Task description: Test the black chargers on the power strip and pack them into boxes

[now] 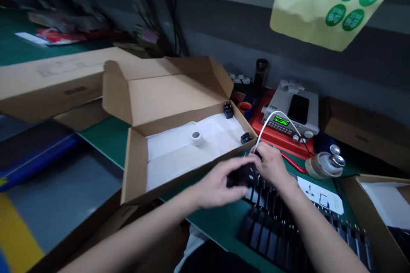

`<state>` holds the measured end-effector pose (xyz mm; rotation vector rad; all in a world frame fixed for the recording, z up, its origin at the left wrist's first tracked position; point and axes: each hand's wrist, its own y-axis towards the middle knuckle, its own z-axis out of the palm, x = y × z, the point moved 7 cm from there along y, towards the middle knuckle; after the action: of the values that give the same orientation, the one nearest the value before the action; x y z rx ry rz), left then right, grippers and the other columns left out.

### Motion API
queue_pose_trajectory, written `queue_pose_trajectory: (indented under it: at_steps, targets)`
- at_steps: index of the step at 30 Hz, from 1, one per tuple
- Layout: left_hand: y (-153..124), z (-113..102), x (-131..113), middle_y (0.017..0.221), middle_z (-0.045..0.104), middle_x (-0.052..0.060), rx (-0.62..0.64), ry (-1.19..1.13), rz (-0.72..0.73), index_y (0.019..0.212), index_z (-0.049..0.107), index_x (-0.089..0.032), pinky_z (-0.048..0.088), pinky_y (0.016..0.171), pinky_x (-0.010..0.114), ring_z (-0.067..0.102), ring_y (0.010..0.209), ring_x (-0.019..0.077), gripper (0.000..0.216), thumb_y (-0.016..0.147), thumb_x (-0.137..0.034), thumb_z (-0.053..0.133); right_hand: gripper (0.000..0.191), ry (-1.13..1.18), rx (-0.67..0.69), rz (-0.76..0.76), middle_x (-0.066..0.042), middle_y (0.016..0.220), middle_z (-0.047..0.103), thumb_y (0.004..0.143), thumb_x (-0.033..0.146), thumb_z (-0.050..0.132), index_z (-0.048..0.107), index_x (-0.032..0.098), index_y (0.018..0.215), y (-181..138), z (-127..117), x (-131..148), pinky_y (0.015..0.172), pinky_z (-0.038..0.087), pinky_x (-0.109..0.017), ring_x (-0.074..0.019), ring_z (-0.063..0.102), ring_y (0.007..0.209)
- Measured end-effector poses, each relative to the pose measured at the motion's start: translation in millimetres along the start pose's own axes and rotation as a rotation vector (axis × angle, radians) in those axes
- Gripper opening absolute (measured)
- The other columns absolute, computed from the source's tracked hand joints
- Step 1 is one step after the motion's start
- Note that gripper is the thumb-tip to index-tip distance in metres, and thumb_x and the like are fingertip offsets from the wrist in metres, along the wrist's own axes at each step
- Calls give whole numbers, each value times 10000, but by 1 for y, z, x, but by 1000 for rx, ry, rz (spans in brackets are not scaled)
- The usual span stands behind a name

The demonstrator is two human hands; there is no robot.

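Observation:
My right hand (271,165) is closed, its fingertips pinched at the end of a thin white cable (265,126) that arches over from the bench meter. My left hand (218,184) reaches in from the left, thumb and forefinger apart around a dark area with a black piece (240,175). Its forefinger meets the right fingertips; whether it grips the black piece is unclear. Under and beside both hands stand rows of black power adapters (267,232) with metal pins upward. An open cardboard box (188,175) beyond my left hand holds two black adapters (228,110) on white paper.
A white ring-shaped piece (197,138) sits in the box. The meter (282,108), with green digits, rests on a red tray (256,121). Nearby are a white socket strip (323,196), a pump bottle (325,165) and another carton (361,209). A sticker sheet (333,8) hangs above.

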<state>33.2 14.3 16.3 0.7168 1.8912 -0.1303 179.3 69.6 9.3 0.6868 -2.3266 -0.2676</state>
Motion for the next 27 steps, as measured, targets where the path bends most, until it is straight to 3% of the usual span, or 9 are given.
queue_pose_trajectory:
  at_steps: [3,6,9,12,14,19,22,24,27]
  targets:
    - [26,-57,38,1286,675,117,-156,190,-261,1459,418,-211,553,959,440,670,1130,276,711,786,-266,643,113,-113,78,-3,-32,809,674,901,197,642,588,223,806,3,-3,2,688,451,-318,-197,620,727]
    - [59,-89,80,1130,715,100,-117,498,-570,1401,446,-181,561,828,369,699,965,259,723,725,-277,683,121,-199,148,-8,-16,809,676,887,202,669,583,230,806,3,-1,3,675,444,-310,-192,620,717]
    - [97,-91,107,1118,724,102,14,624,-646,1248,592,-183,538,823,339,689,1007,283,618,659,-296,744,105,-203,137,-8,-29,850,683,919,202,627,582,226,827,0,3,3,688,472,-325,-205,640,750]
    - [126,-73,126,942,751,72,148,637,-683,1059,699,-184,530,762,309,701,898,269,497,577,-266,783,40,-143,76,2,-57,934,694,956,214,580,613,224,976,-10,-1,4,726,523,-351,-222,665,808]
    - [139,-60,134,810,741,55,223,638,-694,954,731,-174,524,742,303,698,824,258,433,532,-241,802,167,-79,8,21,-76,1027,700,974,245,571,609,232,1136,-25,-15,4,758,560,-358,-219,680,842]
    - [153,-48,136,761,726,68,261,581,-638,865,747,-148,519,739,321,693,822,286,400,469,-157,804,267,-96,-132,141,-77,1172,710,990,363,577,638,287,1239,-110,-72,-13,809,627,-373,-233,717,949]
    - [151,-53,133,887,746,73,181,495,-595,999,739,-139,521,737,310,693,859,274,489,510,-127,767,337,-231,-130,273,-54,1275,698,967,432,607,659,296,1271,-185,-104,-43,792,650,-332,-260,698,1122]
    - [145,-56,129,961,749,75,107,433,-571,1090,717,-137,524,743,302,690,883,256,535,556,-116,742,358,-310,-131,299,-37,1228,724,944,483,625,682,301,1247,-231,-119,-60,732,653,-293,-246,727,1060]
    - [130,-51,114,950,745,80,26,329,-517,1119,700,-126,531,751,316,681,865,240,482,636,-123,718,339,-383,-195,415,-41,1187,738,950,487,616,697,285,1210,-283,-134,-71,800,646,-316,-244,741,1021]
